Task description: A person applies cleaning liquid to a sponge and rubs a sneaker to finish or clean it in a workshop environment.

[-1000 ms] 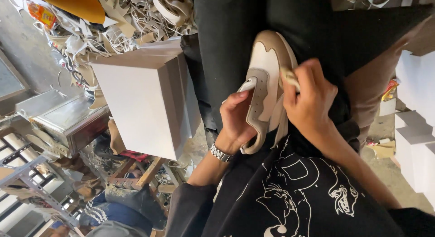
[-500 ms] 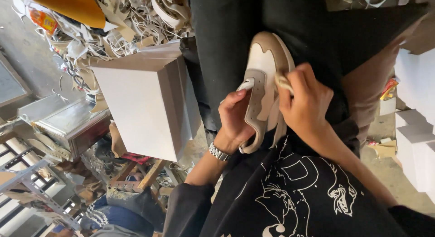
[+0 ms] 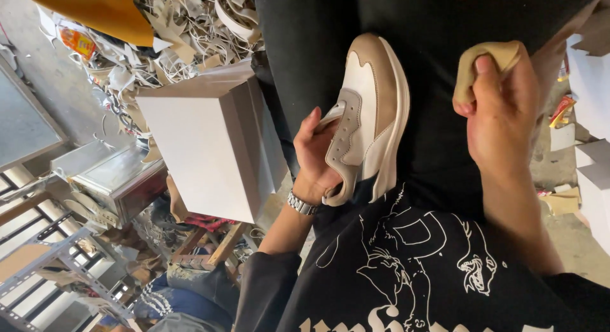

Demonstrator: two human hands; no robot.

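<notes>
The head view looks down over a black shirt with white line drawings [image 3: 413,256] and dark trousers [image 3: 438,116] onto the person's lap. The left hand [image 3: 318,154] is cupped around the opening of a white and tan sneaker [image 3: 368,109], thumb raised along the tongue and fingers curled under the heel collar, so it is closed on the shoe. A metal wristwatch [image 3: 300,203] sits on that wrist. The sneaker rests on the lap, its toe pointing away from the body and its pale sole turned toward the right hand.

The right hand [image 3: 502,116] is lifted clear of the sneaker, apart from it on the sole side. Its fingers are folded tight around a small tan cloth [image 3: 486,59], which bunches over the fingertips; the thumb presses against it.

Beyond the left hand, on the side away from the shoe, stands a white box [image 3: 203,148], near the forearm but not touching it. Farther out past the box lies a heap of pale leather scraps and strips [image 3: 184,33], with a yellow sheet [image 3: 101,11] at the upper edge. Below the box are a metal case [image 3: 114,179] and a grey metal rack [image 3: 44,262]. On the outer side of the right hand, more white boxes [image 3: 591,154] stand on the concrete floor [image 3: 572,230].
</notes>
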